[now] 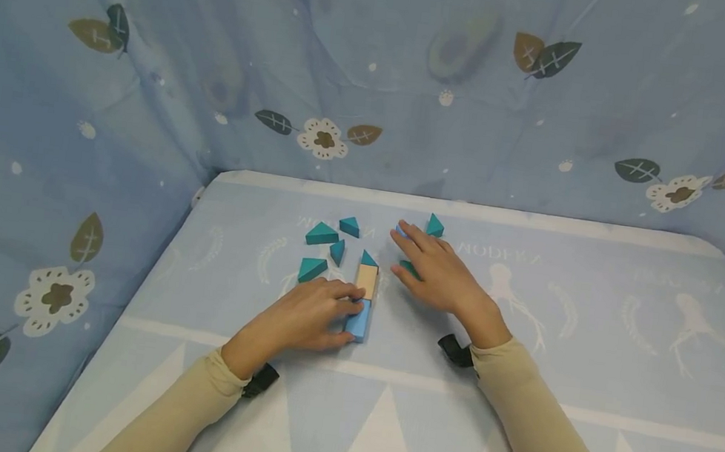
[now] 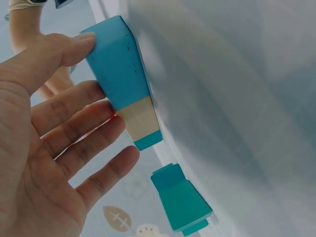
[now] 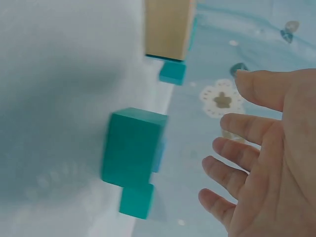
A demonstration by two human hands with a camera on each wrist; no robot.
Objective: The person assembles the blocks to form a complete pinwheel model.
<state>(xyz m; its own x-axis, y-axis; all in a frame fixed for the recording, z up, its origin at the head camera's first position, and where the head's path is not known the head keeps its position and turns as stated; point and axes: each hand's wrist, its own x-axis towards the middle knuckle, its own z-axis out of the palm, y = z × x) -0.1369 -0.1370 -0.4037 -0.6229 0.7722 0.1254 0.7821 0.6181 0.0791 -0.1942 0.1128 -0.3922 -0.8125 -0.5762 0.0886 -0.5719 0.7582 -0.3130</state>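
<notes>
A light blue block (image 1: 358, 324), a natural wood block (image 1: 366, 279) and a small teal triangular block (image 1: 368, 258) stand end to end in a row. My left hand (image 1: 314, 314) rests against this row from the left. Its thumb lies at the near end of the blue block (image 2: 118, 64), and the extended fingertips touch its side near the wood block (image 2: 139, 118). My right hand (image 1: 443, 274) hovers to the right, fingers spread, holding nothing. Partly hidden under it are a teal triangular block (image 1: 410, 268) and a blue piece (image 1: 401, 231) by its fingertips.
Several teal triangular blocks lie left of the row, among them a larger one (image 1: 322, 235) and one (image 1: 313, 270) beside the left hand. Another teal block (image 1: 435, 225) stands beyond the right hand. A patterned curtain (image 1: 416, 113) hangs behind the table's far edge.
</notes>
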